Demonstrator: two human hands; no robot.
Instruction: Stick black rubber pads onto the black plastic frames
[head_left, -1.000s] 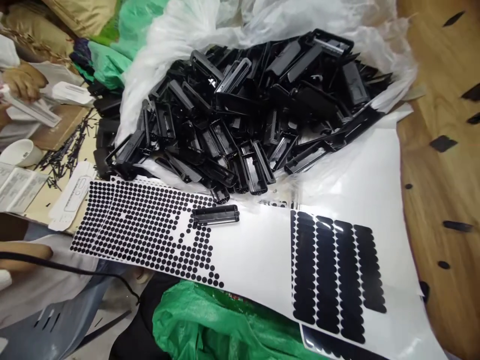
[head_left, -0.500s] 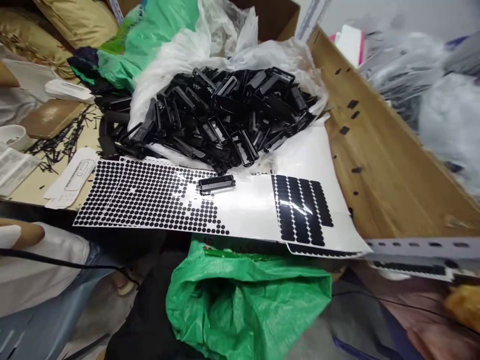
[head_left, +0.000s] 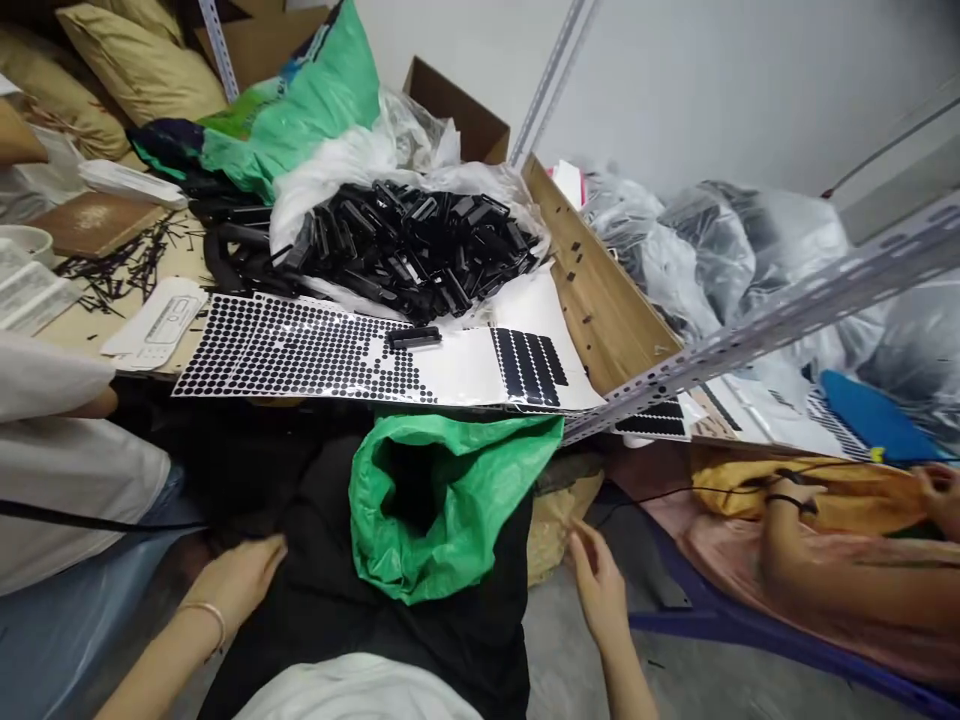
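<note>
My left hand [head_left: 238, 580] is low at the left, beside my black-clad leg. Its fingers are curled together, and whatever they may hold is hidden. My right hand [head_left: 600, 580] is on the other side, thumb and fingers apart, with nothing in it. Between the hands a green woven sack [head_left: 457, 500] hangs with its mouth open, below the table edge. One black plastic housing [head_left: 414, 337] lies on sheets of round black stickers [head_left: 315, 350]. Longer black stickers [head_left: 529, 365] are to its right. Behind them, a white bag [head_left: 300, 190] spills a heap of black housings [head_left: 412, 245].
A slotted metal post [head_left: 735, 345] slants across the right. Left of me a co-worker in a white shirt [head_left: 82, 450] sits close; another person's hand [head_left: 796, 492] is at the far right by yellow cloth. Loose black strips [head_left: 124, 265] lie on the table's left.
My view has drawn back and turned to the right, so the table looks smaller. Both my hands, out of sight before, now show on either side of the green sack.
</note>
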